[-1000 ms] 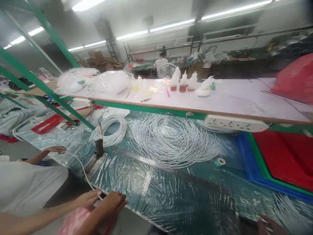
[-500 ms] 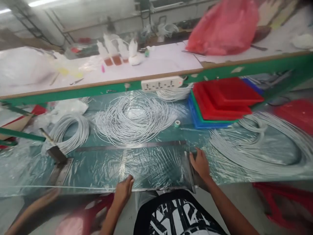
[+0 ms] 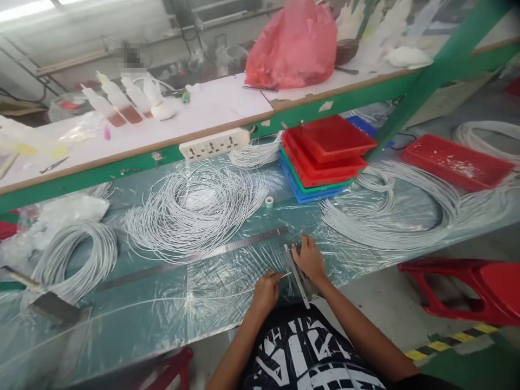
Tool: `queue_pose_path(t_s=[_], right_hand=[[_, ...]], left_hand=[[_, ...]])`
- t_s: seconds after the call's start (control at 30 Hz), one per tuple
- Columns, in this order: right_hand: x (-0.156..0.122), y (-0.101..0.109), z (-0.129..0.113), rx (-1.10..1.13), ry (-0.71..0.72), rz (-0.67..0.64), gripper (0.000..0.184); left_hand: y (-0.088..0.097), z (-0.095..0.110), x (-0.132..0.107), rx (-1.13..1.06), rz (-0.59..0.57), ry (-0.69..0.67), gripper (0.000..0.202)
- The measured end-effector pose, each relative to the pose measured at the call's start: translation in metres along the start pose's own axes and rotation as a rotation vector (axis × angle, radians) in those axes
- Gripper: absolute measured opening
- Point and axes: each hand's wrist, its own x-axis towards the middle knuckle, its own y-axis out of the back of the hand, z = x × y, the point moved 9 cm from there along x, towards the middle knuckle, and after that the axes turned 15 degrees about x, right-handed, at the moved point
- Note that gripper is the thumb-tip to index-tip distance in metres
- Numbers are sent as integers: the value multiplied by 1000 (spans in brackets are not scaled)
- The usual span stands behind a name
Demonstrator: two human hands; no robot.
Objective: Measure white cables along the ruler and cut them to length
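Thin white round cable [image 3: 227,297] lies across the broad green worktop [image 3: 138,333], which is covered in clear wrinkled film, and reaches the person's left hand [image 3: 266,293]. Above the back of the worktop runs a long white-topped shelf [image 3: 227,108] with a green front edge. Below it lies a wide, loose coil of white wire [image 3: 158,219]; to its right is a stack of red, green and blue plastic trays [image 3: 325,157]. A flat steel ruler [image 3: 247,238] lies along the coil's near side. The right hand [image 3: 311,261] is at a narrow grey metal bar [image 3: 299,281]; whether its fingers grip it, I cannot tell. The left fingers pinch the cable near its tip, which points toward the bar. A small green-and-white tape roll [image 3: 268,202] sits just beside the coil.
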Motion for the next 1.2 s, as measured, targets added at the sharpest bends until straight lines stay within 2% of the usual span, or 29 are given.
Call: queue_pose_path(t_s=[0.13,0.27,0.43,0.6,0.83,1.2], right_hand=[[1,1,-4,-26,-10,-8,44],[4,3,-6,-41,-22,-17,43],[8,5,-4,-43,-54,-38,42],[8,6,-2,-39,-67,-68,43],[9,4,0,-36,-71,-81,44],[10,5,1,-51,-63,-75,41]], left_hand=[[-3,8,10,5,10,-12,34],[-8,16,15,10,-3,-41,32],[-7,12,16,-37,10,-15,41],[-16,13,21,-111,23,-24,29],[-24,14,28,-130,46,7,25],[-30,12,37,-102,22,-80,28]])
